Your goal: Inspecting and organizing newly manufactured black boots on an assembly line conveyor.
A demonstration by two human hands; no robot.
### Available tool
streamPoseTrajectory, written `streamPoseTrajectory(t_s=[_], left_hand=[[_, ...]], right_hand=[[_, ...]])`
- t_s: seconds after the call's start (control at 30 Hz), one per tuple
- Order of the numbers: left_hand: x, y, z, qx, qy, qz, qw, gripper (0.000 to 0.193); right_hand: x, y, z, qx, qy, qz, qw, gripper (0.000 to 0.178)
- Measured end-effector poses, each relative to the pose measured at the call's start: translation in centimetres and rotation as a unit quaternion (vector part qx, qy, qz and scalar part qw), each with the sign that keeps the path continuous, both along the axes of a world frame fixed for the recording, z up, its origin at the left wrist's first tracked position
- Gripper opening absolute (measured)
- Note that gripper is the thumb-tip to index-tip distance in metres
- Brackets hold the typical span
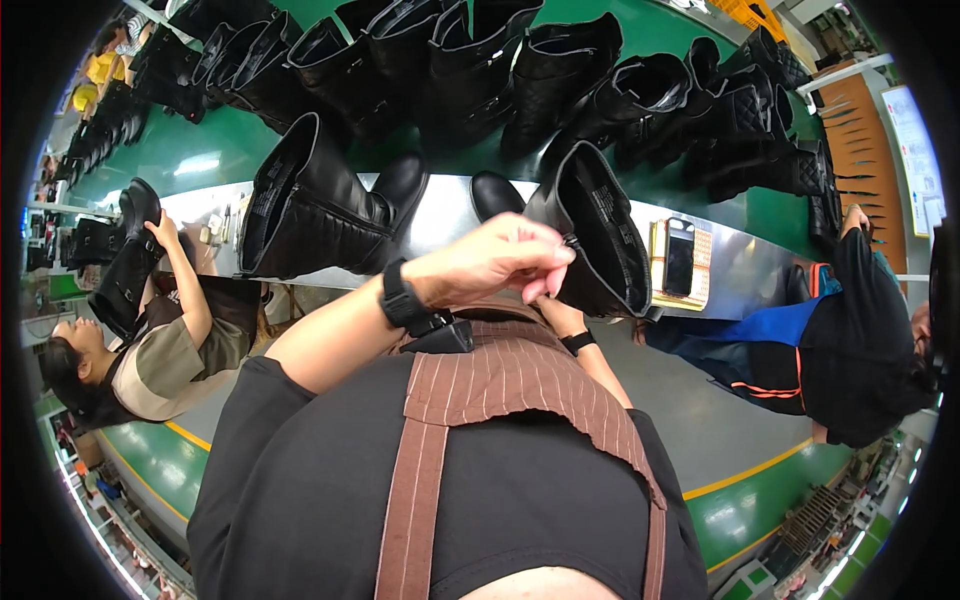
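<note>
A tall black boot [598, 215] lies on the metal-topped bench in front of me, its opening toward me and its toe [495, 195] pointing away to the left. My left hand [505, 258] reaches across from the left. Its thumb and fingertips are pinched on a small dark piece at the boot's top edge, too small to name surely. Lower down, my right hand [562, 316] is close to the boot's near edge; its fingers are mostly hidden behind the left hand. A second tall black boot [330, 205] with a side zip lies to the left.
Many black boots [460, 80] stand along the green bench [190, 140] beyond the metal strip [750, 255]. A dark phone [679, 258] lies on a yellow-edged pad to the right. One person at left holds a boot [130, 250]; another person [840, 330] works at right.
</note>
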State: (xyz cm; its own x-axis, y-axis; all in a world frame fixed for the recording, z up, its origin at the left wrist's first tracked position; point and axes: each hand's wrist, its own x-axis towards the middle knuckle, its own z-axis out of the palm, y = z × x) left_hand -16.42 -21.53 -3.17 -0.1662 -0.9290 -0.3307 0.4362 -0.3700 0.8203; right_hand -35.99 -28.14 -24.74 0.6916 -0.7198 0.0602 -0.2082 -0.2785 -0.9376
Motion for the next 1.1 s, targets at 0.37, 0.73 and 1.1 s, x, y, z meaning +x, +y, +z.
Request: streamPoseTrajectory(t_s=[0.37, 0.73, 1.1], left_hand=[[7.1, 10.3, -3.0, 0.105, -0.410, -0.159, 0.892, 0.040], [9.9, 19.7, -12.5, 0.137, -0.502, 0.267, 0.811, 0.070], [4.8, 21.2, -15.2, 0.123, -0.382, 0.311, 0.862, 0.049]], right_hand=[[-0.3, -2.3, 2.3, 0.326, 0.182, 0.156, 0.915, 0.059], [2.9, 3.2, -2.7, 0.277, 0.171, 0.256, 0.910, 0.061], [12.0, 4.5, 5.0, 0.020, 0.143, 0.409, 0.901, 0.105]])
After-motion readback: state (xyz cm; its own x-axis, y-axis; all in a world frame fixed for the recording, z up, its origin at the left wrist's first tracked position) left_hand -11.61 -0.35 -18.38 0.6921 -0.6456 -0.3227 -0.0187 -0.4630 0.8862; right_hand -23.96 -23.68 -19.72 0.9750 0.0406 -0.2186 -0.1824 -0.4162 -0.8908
